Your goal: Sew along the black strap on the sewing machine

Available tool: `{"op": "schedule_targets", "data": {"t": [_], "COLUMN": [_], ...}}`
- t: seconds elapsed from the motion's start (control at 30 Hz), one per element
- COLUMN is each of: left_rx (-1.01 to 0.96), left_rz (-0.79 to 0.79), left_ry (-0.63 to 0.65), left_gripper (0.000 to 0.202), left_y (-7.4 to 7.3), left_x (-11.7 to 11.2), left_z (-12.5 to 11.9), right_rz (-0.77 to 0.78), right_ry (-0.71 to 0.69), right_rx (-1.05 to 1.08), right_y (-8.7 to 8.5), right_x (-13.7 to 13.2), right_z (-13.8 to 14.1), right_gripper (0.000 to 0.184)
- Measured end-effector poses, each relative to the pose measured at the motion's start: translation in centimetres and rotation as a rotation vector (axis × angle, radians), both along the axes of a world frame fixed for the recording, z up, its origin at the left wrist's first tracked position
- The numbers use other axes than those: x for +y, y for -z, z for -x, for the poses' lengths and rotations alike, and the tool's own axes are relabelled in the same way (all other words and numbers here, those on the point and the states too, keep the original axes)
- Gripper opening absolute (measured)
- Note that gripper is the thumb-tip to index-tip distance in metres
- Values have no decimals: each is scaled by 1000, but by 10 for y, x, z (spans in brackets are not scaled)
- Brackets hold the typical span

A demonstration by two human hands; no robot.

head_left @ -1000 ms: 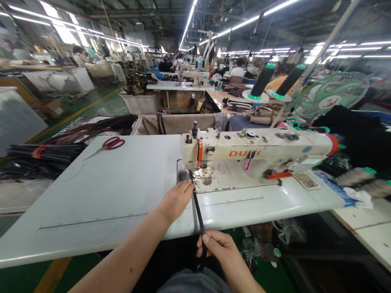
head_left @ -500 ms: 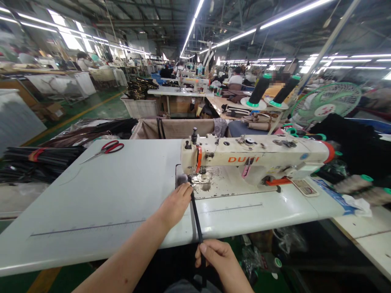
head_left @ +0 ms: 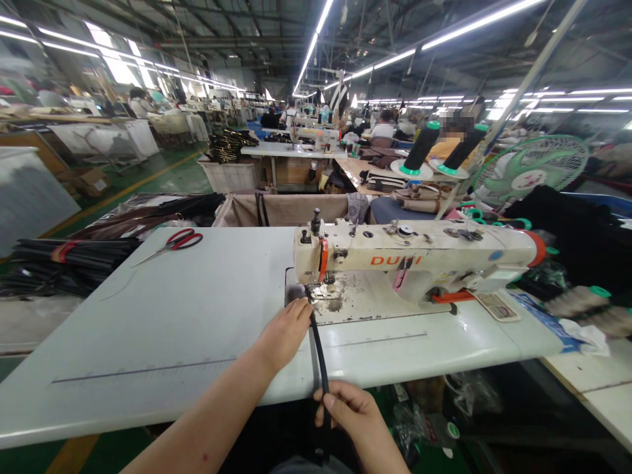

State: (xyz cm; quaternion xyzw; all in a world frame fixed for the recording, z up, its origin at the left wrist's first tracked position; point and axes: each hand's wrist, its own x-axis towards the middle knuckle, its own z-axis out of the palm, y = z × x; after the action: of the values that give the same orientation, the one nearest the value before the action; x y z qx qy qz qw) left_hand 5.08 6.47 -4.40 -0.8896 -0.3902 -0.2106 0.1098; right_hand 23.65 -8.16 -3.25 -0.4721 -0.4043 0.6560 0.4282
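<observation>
A narrow black strap [head_left: 320,352] runs from the presser foot of the white sewing machine [head_left: 419,253] down over the front edge of the table [head_left: 162,316]. My left hand [head_left: 285,332] lies on the table just left of the needle, fingers together, pressing the strap's upper end. At the table's edge, my right hand [head_left: 351,411] is closed on the strap's lower part, thumb on top. The strap hangs on below it, out of sight.
Red-handled scissors [head_left: 172,242] lie at the table's far left. Bundles of black straps [head_left: 64,263] are stacked left of the table. Two black thread cones [head_left: 419,148] and a green fan [head_left: 530,168] stand behind the machine. Other workstations and people fill the hall beyond.
The right hand has slid a little up the strap toward the table edge. The left hand stays by the needle. The view has shifted slightly.
</observation>
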Motion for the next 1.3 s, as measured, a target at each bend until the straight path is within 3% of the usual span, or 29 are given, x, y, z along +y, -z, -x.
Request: {"op": "schedule_targets", "data": {"t": [0.13,0.4,0.6,0.77,0.97,1.3], "left_rx": [-1,47,10,6,11,-44], "left_rz": [-11,-27,-34,-35,-28,0], "left_ry": [41,85,67,80,66,75], "left_gripper": [29,27,26,27,24,24], "left_y": [1,-8,-6,-4,-6,-12], "left_x": [-3,-5,-5,-3,-3,-5], "left_z": [4,5,5,6,6,5], "right_rz": [-12,-139,-90,60,49,60], "right_ry": [9,-164,-74,-39,-44,-55], "right_rx": [41,6,-53,6,-13,-27], "right_y": [-2,-13,-29,-31,-21,-26], "right_x": [0,-3,-3,-1,-2,-5], "right_z": [-1,-8,-2,2,-1,-2], "right_gripper": [46,39,29,42,49,53]}}
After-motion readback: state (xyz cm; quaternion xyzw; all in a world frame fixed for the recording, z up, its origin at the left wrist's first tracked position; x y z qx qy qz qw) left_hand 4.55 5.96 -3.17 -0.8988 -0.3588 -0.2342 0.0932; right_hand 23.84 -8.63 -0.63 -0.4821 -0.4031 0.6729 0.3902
